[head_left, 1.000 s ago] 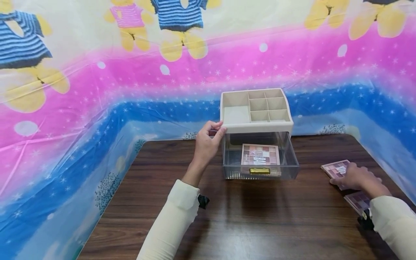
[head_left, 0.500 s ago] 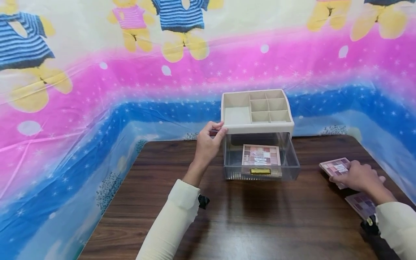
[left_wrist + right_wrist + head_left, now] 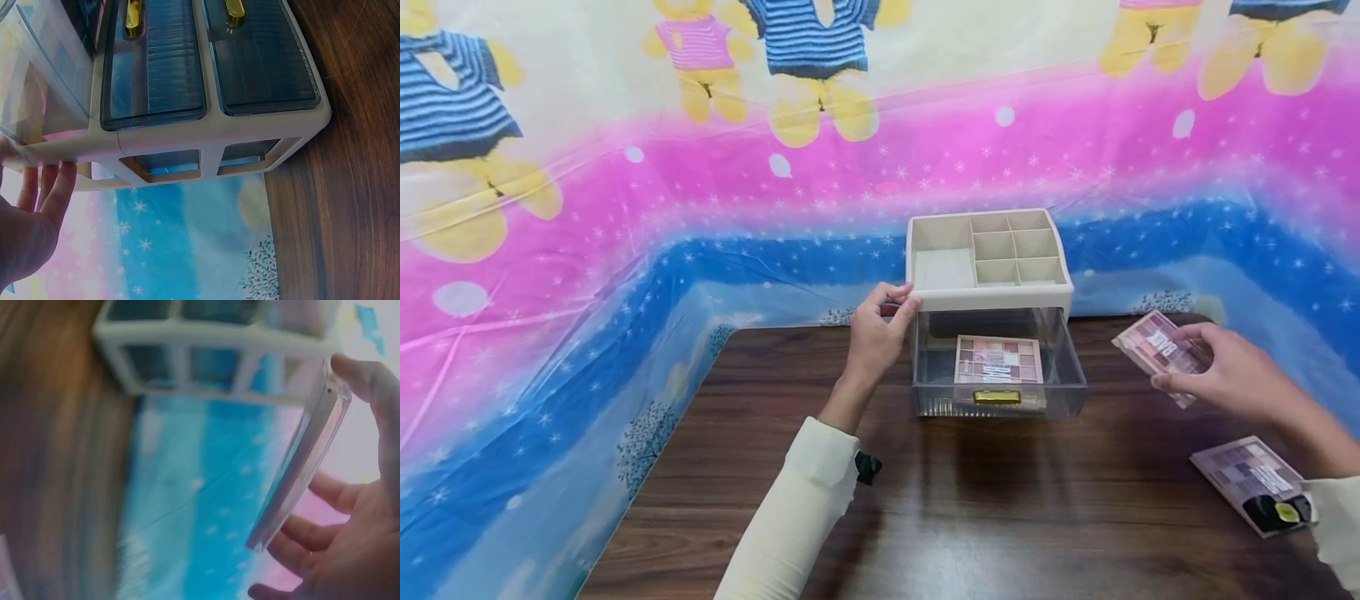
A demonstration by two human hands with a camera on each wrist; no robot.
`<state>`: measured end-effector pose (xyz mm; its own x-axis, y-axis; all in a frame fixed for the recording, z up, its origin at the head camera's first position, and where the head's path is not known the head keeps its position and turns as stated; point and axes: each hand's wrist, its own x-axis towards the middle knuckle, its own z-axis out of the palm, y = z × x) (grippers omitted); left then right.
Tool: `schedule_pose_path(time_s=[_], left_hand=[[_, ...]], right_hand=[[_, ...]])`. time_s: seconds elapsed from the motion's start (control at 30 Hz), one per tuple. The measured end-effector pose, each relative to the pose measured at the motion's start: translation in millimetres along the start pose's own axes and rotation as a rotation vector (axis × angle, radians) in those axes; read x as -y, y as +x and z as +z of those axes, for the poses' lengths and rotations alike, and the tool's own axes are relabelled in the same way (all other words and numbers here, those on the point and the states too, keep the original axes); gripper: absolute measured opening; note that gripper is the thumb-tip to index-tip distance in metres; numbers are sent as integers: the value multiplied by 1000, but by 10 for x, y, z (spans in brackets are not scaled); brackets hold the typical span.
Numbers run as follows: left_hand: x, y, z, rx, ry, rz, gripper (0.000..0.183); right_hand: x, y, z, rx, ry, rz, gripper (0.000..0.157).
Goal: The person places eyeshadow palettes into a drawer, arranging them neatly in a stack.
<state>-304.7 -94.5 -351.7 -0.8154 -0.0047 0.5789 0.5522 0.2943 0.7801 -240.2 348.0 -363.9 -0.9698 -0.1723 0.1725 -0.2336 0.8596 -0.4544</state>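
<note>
A cream drawer organizer [image 3: 992,296] stands at the back of the table, its clear top drawer [image 3: 1060,400] pulled out. One eyeshadow palette [image 3: 997,360] lies inside that drawer. My left hand [image 3: 877,329] grips the organizer's left front edge, thumb in front and fingers on the side; the left wrist view shows those fingers [image 3: 57,190] on the frame. Raised off the table at the right, a second eyeshadow palette [image 3: 1159,343] is pinched by my right hand [image 3: 1240,375]. The right wrist view shows this palette edge-on, between thumb and fingers. A third palette [image 3: 1247,475] lies beneath my right wrist.
Two more shut drawers with gold handles, the middle drawer [image 3: 153,75] and the bottom drawer [image 3: 262,69], sit below the pulled-out one. Open compartments [image 3: 1018,246] top the organizer. A printed cloth [image 3: 790,192] hangs behind the dark wooden table [image 3: 760,467].
My right hand has lifted the palette off the table and moved it up and slightly left, uncovering more of the palette below. My left hand stays on the organizer.
</note>
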Motion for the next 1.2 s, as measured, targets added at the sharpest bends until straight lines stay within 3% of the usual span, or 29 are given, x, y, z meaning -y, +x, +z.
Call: schedule_pose_path(time_s=[0.13,0.3,0.47,0.7,0.9,1.2], left_hand=[[2,-2,-1,-1,6,-5,19],[-4,10,-7,-4,21,5,19],[-10,10,-7,-16,27,26,17],[4,-9,2,-20,10,17,16],[6,-2,14,-14,-9,14,16],[13,-14,3,-22,-1,19,15]], right_hand=[[341,-83,-169,-24,56,-97,80],[705,-125,-282,32,110,-258,78],[1054,-60,-278,90,42,-375,79],[1420,100,-177,167,-28,-418,65],[1600,206,-80,190,-39,-463,57],[1754,345,1,215,-34,-483,57]])
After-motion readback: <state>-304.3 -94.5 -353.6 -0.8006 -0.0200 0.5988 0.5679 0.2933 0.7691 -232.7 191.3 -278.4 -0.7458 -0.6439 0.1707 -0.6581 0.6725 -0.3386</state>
